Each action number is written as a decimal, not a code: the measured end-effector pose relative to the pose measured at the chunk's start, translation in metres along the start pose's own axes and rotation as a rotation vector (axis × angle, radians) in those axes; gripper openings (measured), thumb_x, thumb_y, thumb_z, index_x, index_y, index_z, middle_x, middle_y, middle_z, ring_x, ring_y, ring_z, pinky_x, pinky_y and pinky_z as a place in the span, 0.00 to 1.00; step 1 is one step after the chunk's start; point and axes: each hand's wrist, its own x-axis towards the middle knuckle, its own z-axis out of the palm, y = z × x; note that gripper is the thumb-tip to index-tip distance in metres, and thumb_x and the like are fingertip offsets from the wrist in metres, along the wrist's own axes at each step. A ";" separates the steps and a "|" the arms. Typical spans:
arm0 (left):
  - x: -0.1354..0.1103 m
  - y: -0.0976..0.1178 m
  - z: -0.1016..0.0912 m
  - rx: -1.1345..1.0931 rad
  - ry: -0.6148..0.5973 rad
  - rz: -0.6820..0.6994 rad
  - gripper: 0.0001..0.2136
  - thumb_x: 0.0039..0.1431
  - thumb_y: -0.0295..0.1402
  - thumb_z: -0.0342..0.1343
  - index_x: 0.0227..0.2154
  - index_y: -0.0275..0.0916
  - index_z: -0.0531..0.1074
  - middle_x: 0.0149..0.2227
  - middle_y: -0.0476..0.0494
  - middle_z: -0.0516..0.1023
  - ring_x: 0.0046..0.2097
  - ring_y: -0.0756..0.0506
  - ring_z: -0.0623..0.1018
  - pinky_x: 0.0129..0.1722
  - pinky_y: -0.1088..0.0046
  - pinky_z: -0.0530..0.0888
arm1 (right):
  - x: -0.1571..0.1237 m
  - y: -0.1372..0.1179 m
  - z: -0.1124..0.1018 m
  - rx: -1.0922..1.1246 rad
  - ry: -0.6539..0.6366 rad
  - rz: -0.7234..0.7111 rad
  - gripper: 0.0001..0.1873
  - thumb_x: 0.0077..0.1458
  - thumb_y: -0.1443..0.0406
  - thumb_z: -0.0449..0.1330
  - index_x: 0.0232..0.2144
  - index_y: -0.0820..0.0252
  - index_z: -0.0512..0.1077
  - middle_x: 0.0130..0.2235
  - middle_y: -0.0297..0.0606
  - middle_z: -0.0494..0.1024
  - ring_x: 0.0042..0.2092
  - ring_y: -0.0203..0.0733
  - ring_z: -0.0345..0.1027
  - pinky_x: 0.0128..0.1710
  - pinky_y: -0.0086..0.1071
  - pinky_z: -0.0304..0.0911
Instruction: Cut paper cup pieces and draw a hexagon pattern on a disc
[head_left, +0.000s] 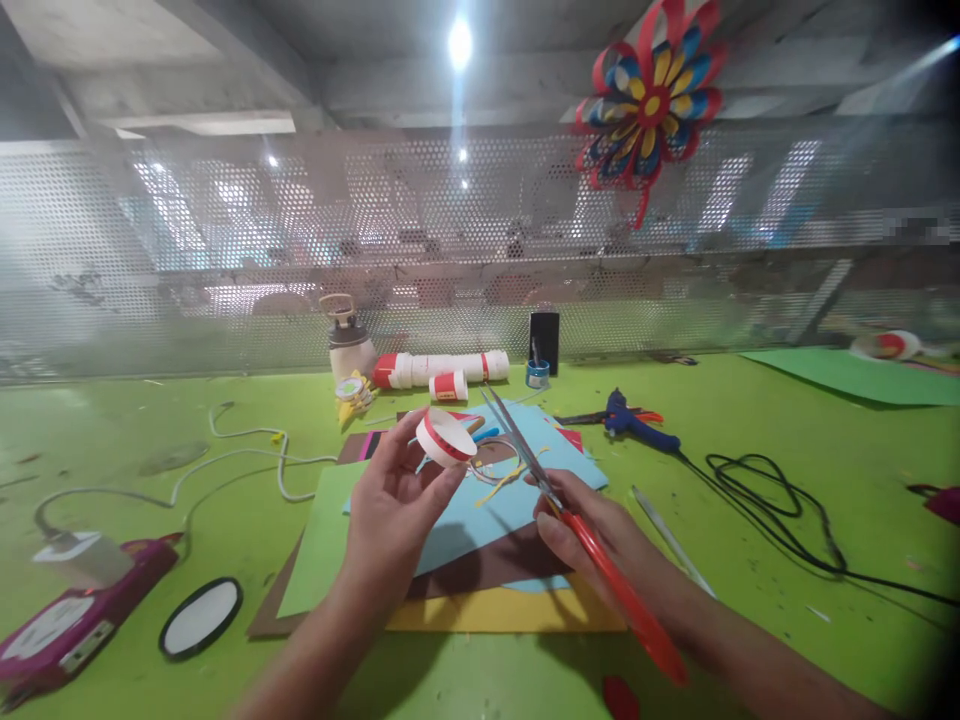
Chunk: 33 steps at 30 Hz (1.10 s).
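Between the thumb and fingers of my left hand (390,485) is a short white paper cup piece (444,440) with a red band, tilted with its round opening toward me. My right hand (581,515) grips a pair of red-handled scissors (551,490) around the pivot; the metal blades point up and away, and the handles stretch down toward me. The blades are apart from the cup piece. Beneath both hands lies a stack of coloured paper, with a light blue sheet (465,530) on top. A ring of tape (495,460) and thin yellow strips rest on it.
Paper cups (450,369) lie at the back beside a spray bottle (350,345). A blue glue gun (637,425) with a black cord is on the right. A purple power strip (75,625) and a black-rimmed white disc (200,618) occupy the left. A paper flower (651,105) hangs above.
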 end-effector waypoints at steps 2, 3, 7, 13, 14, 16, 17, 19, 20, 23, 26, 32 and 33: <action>-0.002 -0.002 -0.001 0.045 0.008 0.057 0.24 0.44 0.22 0.68 0.46 0.44 0.72 0.47 0.44 0.77 0.50 0.43 0.77 0.49 0.71 0.75 | -0.002 -0.001 0.002 0.003 -0.009 -0.002 0.23 0.58 0.45 0.52 0.41 0.57 0.64 0.29 0.31 0.63 0.30 0.36 0.56 0.30 0.31 0.58; -0.003 -0.003 -0.001 0.066 0.006 0.091 0.25 0.43 0.21 0.68 0.45 0.45 0.72 0.47 0.45 0.77 0.50 0.43 0.77 0.49 0.71 0.75 | -0.003 -0.002 0.004 0.001 -0.016 -0.004 0.23 0.58 0.45 0.52 0.41 0.57 0.64 0.29 0.31 0.63 0.30 0.37 0.57 0.30 0.31 0.58; -0.008 -0.004 0.000 0.114 -0.023 0.153 0.26 0.43 0.20 0.67 0.45 0.47 0.70 0.48 0.45 0.75 0.50 0.43 0.75 0.49 0.71 0.74 | -0.006 -0.005 0.009 -0.035 -0.016 -0.022 0.21 0.58 0.48 0.54 0.43 0.57 0.64 0.32 0.34 0.67 0.32 0.39 0.59 0.32 0.33 0.59; -0.014 -0.007 0.003 0.108 -0.080 0.158 0.25 0.44 0.21 0.67 0.45 0.45 0.70 0.47 0.44 0.75 0.50 0.43 0.76 0.49 0.72 0.75 | -0.006 -0.009 0.012 -0.037 -0.043 -0.049 0.18 0.58 0.52 0.56 0.40 0.59 0.63 0.29 0.32 0.64 0.30 0.36 0.56 0.30 0.31 0.57; -0.014 -0.008 0.002 0.108 -0.094 0.171 0.25 0.44 0.21 0.67 0.46 0.45 0.70 0.47 0.44 0.76 0.50 0.43 0.77 0.49 0.72 0.75 | -0.006 -0.009 0.012 -0.036 -0.050 -0.050 0.17 0.59 0.52 0.55 0.40 0.59 0.63 0.29 0.31 0.63 0.30 0.36 0.55 0.30 0.30 0.57; -0.014 -0.011 0.001 0.109 -0.130 0.200 0.25 0.46 0.22 0.66 0.47 0.45 0.70 0.48 0.43 0.76 0.50 0.43 0.77 0.48 0.71 0.76 | -0.007 -0.009 0.012 -0.026 -0.069 -0.048 0.15 0.59 0.54 0.55 0.40 0.60 0.62 0.29 0.30 0.62 0.29 0.35 0.54 0.30 0.30 0.56; -0.013 -0.012 0.000 0.109 -0.147 0.214 0.24 0.47 0.22 0.66 0.48 0.44 0.70 0.49 0.43 0.76 0.50 0.43 0.77 0.48 0.71 0.76 | -0.007 -0.010 0.012 -0.024 -0.072 -0.049 0.15 0.60 0.54 0.54 0.40 0.60 0.62 0.28 0.30 0.62 0.29 0.35 0.54 0.30 0.30 0.56; -0.013 -0.013 0.000 0.108 -0.162 0.223 0.23 0.49 0.23 0.65 0.48 0.44 0.70 0.50 0.42 0.76 0.51 0.44 0.77 0.47 0.73 0.77 | -0.009 -0.011 0.011 -0.039 -0.063 -0.053 0.15 0.60 0.55 0.54 0.40 0.61 0.62 0.28 0.30 0.62 0.29 0.35 0.54 0.30 0.30 0.56; -0.012 -0.013 0.000 0.111 -0.164 0.218 0.22 0.49 0.23 0.65 0.48 0.44 0.70 0.50 0.43 0.77 0.51 0.44 0.77 0.47 0.74 0.77 | -0.009 -0.012 0.011 -0.051 -0.057 -0.058 0.15 0.60 0.55 0.54 0.40 0.61 0.63 0.28 0.30 0.62 0.29 0.35 0.54 0.30 0.30 0.55; -0.011 -0.011 0.000 0.115 -0.177 0.216 0.22 0.50 0.22 0.64 0.48 0.44 0.71 0.50 0.44 0.77 0.51 0.46 0.77 0.48 0.77 0.76 | -0.010 -0.014 0.009 -0.092 -0.047 -0.065 0.15 0.61 0.55 0.53 0.40 0.61 0.64 0.28 0.30 0.62 0.29 0.35 0.54 0.29 0.30 0.55; -0.010 -0.010 -0.001 0.115 -0.193 0.213 0.22 0.51 0.21 0.64 0.48 0.46 0.71 0.51 0.46 0.77 0.52 0.47 0.77 0.48 0.78 0.76 | -0.010 -0.014 0.008 -0.136 -0.016 -0.082 0.13 0.60 0.57 0.55 0.40 0.61 0.66 0.30 0.32 0.67 0.31 0.36 0.58 0.32 0.30 0.57; -0.010 -0.009 -0.002 0.117 -0.188 0.190 0.22 0.51 0.21 0.64 0.48 0.45 0.71 0.52 0.43 0.77 0.53 0.44 0.77 0.49 0.74 0.77 | -0.009 -0.011 0.009 -0.204 0.029 -0.090 0.13 0.59 0.58 0.57 0.43 0.60 0.67 0.34 0.34 0.71 0.34 0.38 0.62 0.36 0.32 0.59; -0.011 -0.009 -0.001 0.119 -0.185 0.185 0.22 0.51 0.21 0.64 0.48 0.44 0.72 0.53 0.43 0.77 0.53 0.43 0.77 0.49 0.74 0.77 | -0.010 -0.011 0.008 -0.212 0.030 -0.085 0.13 0.59 0.59 0.57 0.43 0.61 0.67 0.34 0.34 0.71 0.34 0.38 0.62 0.36 0.32 0.59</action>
